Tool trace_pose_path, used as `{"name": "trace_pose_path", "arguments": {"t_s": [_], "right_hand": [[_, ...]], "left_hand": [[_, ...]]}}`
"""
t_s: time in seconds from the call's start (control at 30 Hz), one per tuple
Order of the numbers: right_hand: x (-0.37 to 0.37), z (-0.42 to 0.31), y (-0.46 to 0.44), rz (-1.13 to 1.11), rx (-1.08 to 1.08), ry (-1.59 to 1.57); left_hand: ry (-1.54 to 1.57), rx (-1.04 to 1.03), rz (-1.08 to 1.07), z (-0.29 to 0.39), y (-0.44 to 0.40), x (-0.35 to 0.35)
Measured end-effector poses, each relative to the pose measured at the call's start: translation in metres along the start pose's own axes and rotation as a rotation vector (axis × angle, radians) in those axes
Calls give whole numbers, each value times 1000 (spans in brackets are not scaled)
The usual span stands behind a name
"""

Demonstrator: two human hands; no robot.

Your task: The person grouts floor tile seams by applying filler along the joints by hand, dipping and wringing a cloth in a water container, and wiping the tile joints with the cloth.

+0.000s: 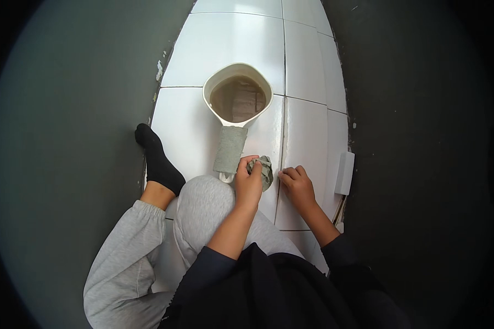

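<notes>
My left hand [248, 183] is closed on a crumpled piece of grey-green, paper-like material [266, 172]. Just to its right, my right hand [298, 187] is low over the tiles, fingers curled and pressed together; whether anything is in them I cannot make out. Ahead of both hands stands a white water dipper [207, 93], its handle pointing toward me. Cloudy brownish liquid [237, 98] fills much of its bowl. A grey-green sheet [230, 149] of similar look covers most of the handle, and the white handle end [225, 177] shows beyond it, close to my left hand.
White glossy floor tiles [225, 46] run between two dark grey walls [77, 109] [411, 126]. A small white block [344, 173] rests by the right wall. My bent leg in grey trousers [203, 205] and black-socked foot [160, 162] occupy the left side.
</notes>
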State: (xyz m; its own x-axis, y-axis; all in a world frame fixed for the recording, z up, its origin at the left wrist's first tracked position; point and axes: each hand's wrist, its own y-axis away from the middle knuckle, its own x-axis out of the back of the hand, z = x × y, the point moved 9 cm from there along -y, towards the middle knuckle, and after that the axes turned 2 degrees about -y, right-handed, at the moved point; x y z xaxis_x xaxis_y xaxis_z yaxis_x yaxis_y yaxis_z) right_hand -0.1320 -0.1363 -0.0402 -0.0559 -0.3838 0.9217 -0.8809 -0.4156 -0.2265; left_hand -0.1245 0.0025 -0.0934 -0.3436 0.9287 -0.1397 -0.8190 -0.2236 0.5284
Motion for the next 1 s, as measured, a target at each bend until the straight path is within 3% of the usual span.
{"name": "trace_pose_path", "arguments": {"t_s": [0.23, 0.43, 0.67, 1.0], "right_hand": [[-3, -33, 54, -142, 38, -42], [0, -1, 2, 3, -5, -26], [-2, -30, 52, -120, 42, -20], [0, -9, 23, -4, -46, -72]], "left_hand": [[14, 18, -18, 4, 1, -7], [35, 13, -26, 0, 2, -4], [0, 8, -34, -3, -3, -5], [-22, 3, -35, 2, 1, 0]]}}
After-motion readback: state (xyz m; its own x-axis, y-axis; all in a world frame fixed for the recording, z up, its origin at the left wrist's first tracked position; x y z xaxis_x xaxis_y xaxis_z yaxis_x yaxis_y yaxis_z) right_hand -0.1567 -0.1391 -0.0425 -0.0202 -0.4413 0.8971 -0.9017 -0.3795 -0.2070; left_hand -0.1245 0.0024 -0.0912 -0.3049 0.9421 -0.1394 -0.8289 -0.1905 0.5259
